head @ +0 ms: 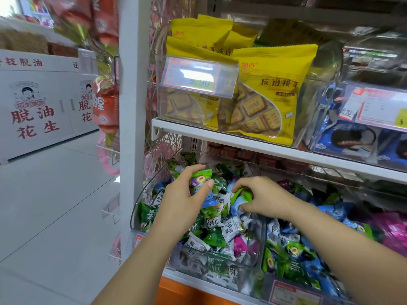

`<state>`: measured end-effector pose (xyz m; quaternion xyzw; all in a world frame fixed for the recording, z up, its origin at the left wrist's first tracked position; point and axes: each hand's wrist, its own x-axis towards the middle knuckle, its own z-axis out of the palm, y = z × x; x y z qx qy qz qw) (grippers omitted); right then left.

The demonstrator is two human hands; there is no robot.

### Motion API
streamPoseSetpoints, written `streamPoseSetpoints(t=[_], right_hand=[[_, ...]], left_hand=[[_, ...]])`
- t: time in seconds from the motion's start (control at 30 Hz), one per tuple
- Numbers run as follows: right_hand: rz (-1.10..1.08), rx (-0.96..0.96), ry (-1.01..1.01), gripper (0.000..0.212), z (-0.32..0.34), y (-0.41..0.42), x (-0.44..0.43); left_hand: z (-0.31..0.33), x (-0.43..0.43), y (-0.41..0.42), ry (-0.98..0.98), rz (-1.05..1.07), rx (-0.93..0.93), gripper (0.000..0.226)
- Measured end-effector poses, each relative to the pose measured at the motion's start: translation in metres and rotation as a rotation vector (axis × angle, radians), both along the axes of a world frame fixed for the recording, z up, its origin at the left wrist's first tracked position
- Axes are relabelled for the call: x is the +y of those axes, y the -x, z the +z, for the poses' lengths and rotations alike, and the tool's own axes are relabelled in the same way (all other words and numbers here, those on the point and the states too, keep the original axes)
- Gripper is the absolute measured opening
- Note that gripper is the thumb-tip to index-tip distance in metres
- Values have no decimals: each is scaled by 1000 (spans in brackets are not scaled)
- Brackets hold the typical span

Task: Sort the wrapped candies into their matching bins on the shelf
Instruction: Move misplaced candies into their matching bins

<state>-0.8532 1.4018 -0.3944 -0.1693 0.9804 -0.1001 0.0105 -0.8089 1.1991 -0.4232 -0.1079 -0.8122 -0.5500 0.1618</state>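
Reaching into the leftmost clear bin (136,208) on the lower shelf, both hands work in its heap of wrapped candies (220,230) — green, white, blue and a few pink wrappers lying mixed together. The left hand (182,195) is curled round a small bunch of them, with a green candy (200,175) bearing a purple patch uppermost under the thumb. The right hand (263,194), just beside it over the middle of the same bin, has its fingers bent down into the heap and pinches a green-and-blue wrapper (242,198).

To the right, a second clear bin (266,287) holds mostly green and blue candies, and beyond it lie pink candies (394,232).

On the upper shelf (220,134) stands another clear bin (326,84) filled with yellow biscuit packets (273,95) — a price tag (198,75) is clipped to its front. Beside that one, blue packets (352,139) fill the next container.
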Motion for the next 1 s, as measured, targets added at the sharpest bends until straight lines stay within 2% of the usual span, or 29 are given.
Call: streamPoseSetpoints(t=[0.17,0.3,0.4,0.5,0.6,0.73,0.87,1.0], right_hand=[[-136,220,200,39,11,-39,24],[-288,322,368,40,4,-71,55],[-401,284,415,39,-6,-83,82],[-415,182,318,44,-15,-88,97],[-440,194,258,48,-20,-90,104],[-419,284,267,40,-19,-93,110],[-361,324,288,31,-15,-98,108],[-248,263,348,22,-8,-101,90]], left_hand=[[4,9,-4,-23,-69,-37,33],[9,39,-15,34,-242,-59,54],[4,72,-22,203,-355,1,63],[-1,101,-25,365,-422,62,63],[-6,123,-20,568,-348,104,61],[-11,140,-14,860,-209,176,59],[-6,135,-9,772,-186,150,50],[6,100,-5,673,-116,128,38]])
